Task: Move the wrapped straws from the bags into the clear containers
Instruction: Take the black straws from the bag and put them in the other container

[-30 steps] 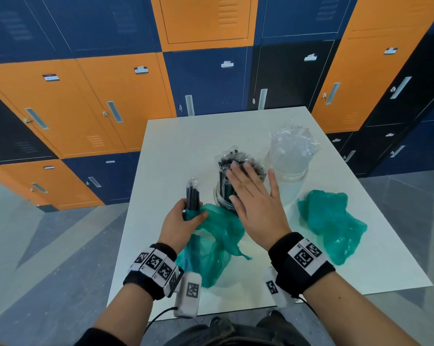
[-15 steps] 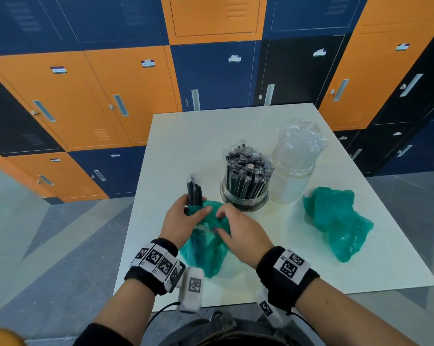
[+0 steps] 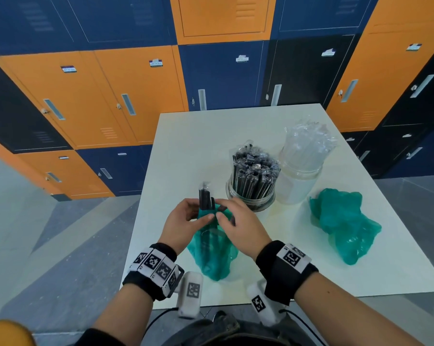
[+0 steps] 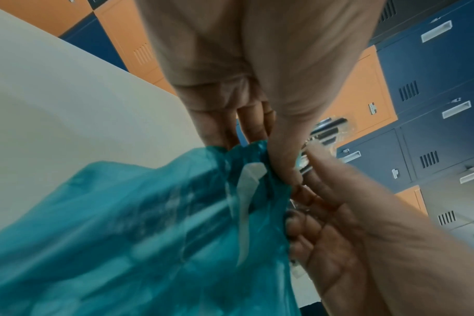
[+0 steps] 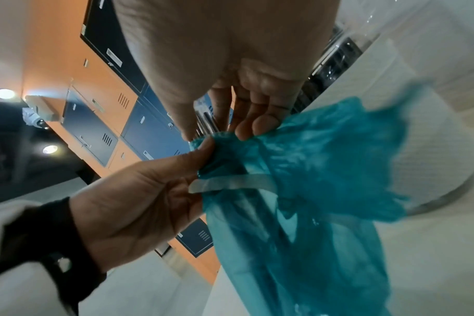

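Left hand [image 3: 183, 222] curled round the neck of the teal bag [image 3: 212, 255], thumb pinching the gathered mouth, holding bag and contents upright above the tabletop [image 3: 203, 136]. Black wrapped straws [image 3: 206, 198] poking up out of the bag mouth, long axis near vertical, tips pointing away from the body. Right hand [image 3: 238, 226] just beside, touching the same mouth, thumb and fingertips [image 5: 246, 130] pinching the teal rim next to the straws. Black-straw jar [image 3: 252, 193] close ahead and to the right, nearer the right hand; judged the likelier hand to draw the bundle upward along its axis and carry it over. Jar already crowded, so little room for entry. Clear-straw jar [image 3: 299, 176] beyond, second bag [image 3: 343, 223] lying crumpled well to the right.
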The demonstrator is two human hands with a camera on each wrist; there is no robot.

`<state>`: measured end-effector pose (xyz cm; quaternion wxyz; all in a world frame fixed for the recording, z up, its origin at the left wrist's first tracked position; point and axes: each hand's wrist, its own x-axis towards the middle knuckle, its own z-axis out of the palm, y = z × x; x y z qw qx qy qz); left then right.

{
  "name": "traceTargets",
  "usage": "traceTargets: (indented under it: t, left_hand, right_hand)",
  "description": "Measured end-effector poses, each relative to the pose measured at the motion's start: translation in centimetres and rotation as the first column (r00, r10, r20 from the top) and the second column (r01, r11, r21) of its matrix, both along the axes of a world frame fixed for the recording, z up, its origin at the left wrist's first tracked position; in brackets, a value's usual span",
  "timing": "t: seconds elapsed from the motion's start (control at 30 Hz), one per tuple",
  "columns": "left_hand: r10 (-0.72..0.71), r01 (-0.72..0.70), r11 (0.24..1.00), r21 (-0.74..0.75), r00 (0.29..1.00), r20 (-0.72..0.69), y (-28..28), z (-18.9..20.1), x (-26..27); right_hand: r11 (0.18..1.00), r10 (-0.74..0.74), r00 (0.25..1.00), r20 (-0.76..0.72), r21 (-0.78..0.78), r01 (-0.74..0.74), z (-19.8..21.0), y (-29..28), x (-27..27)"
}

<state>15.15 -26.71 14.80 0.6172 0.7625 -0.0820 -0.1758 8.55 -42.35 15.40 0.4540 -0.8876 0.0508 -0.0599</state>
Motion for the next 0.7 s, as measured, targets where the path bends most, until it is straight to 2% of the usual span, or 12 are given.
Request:
traceTargets:
  t: [0.13, 0.33, 0.53, 0.6, 0.7]
  left_hand:
    - [-0.034, 0.035, 0.998, 0.059, 0.999, -0.016, -0.5, 0.0, 0.0]
    - [-0.049, 0.047, 0.994, 0.097, 0.999, 0.024, -1.0, 0.5, -0.2]
    - [-0.060, 0.054, 0.992, 0.114, 0.997, 0.044, -1.3, 1.0, 0.0]
    - [-0.073, 0.066, 0.990, 0.125, 0.996, 0.047, -1.3, 1.1, 0.0]
    - [-0.071, 0.066, 0.992, 0.107, 0.997, 0.040, -1.3, 0.9, 0.0]
  right_hand:
    - [0.988, -0.051, 0.999, 0.009, 0.148, 0.049, 0.5, 0.3, 0.8]
    - [0.966, -0.074, 0.997, -0.015, 0.248, 0.075, 1.0, -0.4, 1.4]
    - [0.848, -0.130, 0.988, -0.088, 0.507, 0.157, 1.3, 0.0, 1.6]
    - [0.831, -0.136, 0.986, -0.092, 0.531, 0.164, 1.8, 0.0, 1.7]
    - [0.858, -0.104, 0.992, -0.076, 0.497, 0.128, 2.4, -0.2, 1.6]
